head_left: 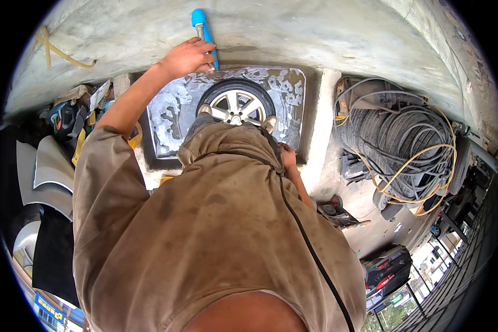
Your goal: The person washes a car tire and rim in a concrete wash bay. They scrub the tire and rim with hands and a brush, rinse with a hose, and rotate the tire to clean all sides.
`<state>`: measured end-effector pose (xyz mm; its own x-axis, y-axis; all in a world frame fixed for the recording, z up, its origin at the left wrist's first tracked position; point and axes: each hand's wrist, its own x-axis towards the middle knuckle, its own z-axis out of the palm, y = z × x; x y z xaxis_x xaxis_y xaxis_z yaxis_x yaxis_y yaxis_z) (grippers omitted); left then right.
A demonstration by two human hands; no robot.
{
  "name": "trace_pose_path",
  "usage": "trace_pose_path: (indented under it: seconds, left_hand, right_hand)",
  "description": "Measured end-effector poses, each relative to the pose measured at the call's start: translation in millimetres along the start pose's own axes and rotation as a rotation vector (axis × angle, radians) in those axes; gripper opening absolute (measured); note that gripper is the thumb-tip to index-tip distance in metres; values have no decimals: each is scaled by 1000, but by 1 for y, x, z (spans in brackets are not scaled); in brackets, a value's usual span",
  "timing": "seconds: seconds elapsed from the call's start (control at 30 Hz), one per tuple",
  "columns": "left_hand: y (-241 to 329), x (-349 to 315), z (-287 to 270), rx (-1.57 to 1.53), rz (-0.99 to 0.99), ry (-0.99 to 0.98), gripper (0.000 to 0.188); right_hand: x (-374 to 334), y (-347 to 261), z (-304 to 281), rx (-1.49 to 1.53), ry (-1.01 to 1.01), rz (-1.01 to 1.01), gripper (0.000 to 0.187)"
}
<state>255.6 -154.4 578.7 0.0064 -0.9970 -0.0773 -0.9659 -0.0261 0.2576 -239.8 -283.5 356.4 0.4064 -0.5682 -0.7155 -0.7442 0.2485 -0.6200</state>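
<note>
At the far wall, my left hand (189, 58) reaches up with its fingers curled around the lower end of a metal tap (200, 31). A bright blue pipe (208, 36) with a blue cap stands right beside those fingers. Down by my right thigh is my right hand (286, 157), its fingers mostly hidden by my clothing. A car wheel with a silver spoked rim (235, 103) lies in a square sunken basin (305, 105) of water with whitish foam patches. My shoes show at the wheel's near side, and my body covers part of it.
To the right, stacked tyres (371, 133) lie under coiled grey and yellow hoses (420, 149). Tools (340, 213) rest on the floor nearer me. Curved panels (52, 166) and clutter are at the left. A yellow hose (66, 55) hangs at the wall; a dark car (387, 268) is behind right.
</note>
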Motion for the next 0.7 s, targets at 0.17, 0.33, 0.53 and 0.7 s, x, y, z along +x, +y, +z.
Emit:
trace_pose_path:
  seconds: [0.17,0.33,0.53,0.7]
  left_hand:
    - [6,14,9,-43,-10,18,22]
    - [5,0,12,-88,11,111,18]
    - [7,-7,17,-73,-44,75,26]
    - [11,-12,13,-32,-74,45,39]
  right_hand:
    - [3,13,2,44,46,-9,34]
    - [-1,-3,2,-15,22,15,34]
    - [7,-3,-2,6,-29,-11,35]
    - [8,1,0,-14,-32,-33,35]
